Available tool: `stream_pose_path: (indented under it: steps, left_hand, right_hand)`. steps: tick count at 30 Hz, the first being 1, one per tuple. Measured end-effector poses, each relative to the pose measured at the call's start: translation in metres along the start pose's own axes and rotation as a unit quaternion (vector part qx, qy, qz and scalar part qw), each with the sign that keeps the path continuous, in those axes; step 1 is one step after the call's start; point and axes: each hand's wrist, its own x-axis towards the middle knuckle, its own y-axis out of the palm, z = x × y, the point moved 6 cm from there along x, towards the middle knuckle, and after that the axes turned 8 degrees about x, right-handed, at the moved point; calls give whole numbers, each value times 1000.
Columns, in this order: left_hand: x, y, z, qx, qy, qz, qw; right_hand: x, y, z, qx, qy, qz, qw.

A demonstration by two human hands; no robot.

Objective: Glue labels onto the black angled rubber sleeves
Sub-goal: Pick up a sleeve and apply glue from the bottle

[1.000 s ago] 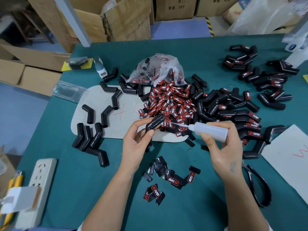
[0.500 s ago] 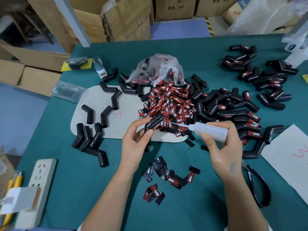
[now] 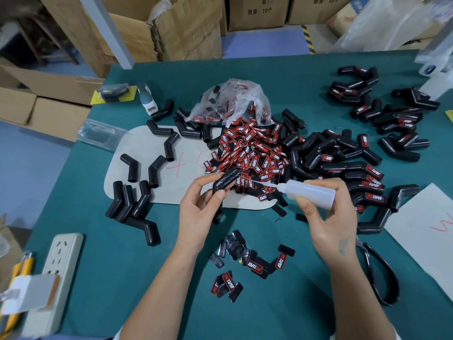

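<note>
1. A black angled rubber sleeve [image 3: 224, 180] is gripped in the left hand [image 3: 201, 212], thumb and fingers curled round its lower leg; it is held just above the centre of the teal felt-covered table [image 3: 282, 74].
2. A translucent white plastic squeeze bottle [image 3: 307, 191] is held by the curled fingers of the right hand [image 3: 328, 222], with its thin nozzle pointed toward 9 o'clock at the held sleeve.
3. "TAPER" is printed in white on the red-and-black rectangular labels [image 3: 250, 153], heaped at 12 o'clock from the hands and spilling from a crumpled clear plastic bag [image 3: 232, 101].
4. Plain ribbed sleeves [image 3: 133, 202] are scattered at 9 o'clock, some on a pale grey rounded card [image 3: 186, 190] marked in red pen.
5. Labelled sleeves [image 3: 367, 177] are piled at 2 o'clock.
6. A few loose labels [image 3: 252, 263] lie at 6 o'clock, some face down and glossy.
7. "10个" is printed on brown cardboard cartons [image 3: 259, 11] at 12 o'clock.
8. Black-handled scissors [image 3: 382, 276] lie at 4 o'clock; a white power strip [image 3: 58, 266] lies at 8 o'clock.
</note>
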Motion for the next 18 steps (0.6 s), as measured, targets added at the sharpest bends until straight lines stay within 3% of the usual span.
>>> stream_pose_path:
  steps: [18]
  left_hand:
    - [-1,2,-6,17,12,3,1000]
  right_hand:
    - [-3,7,1,0,6,36,999]
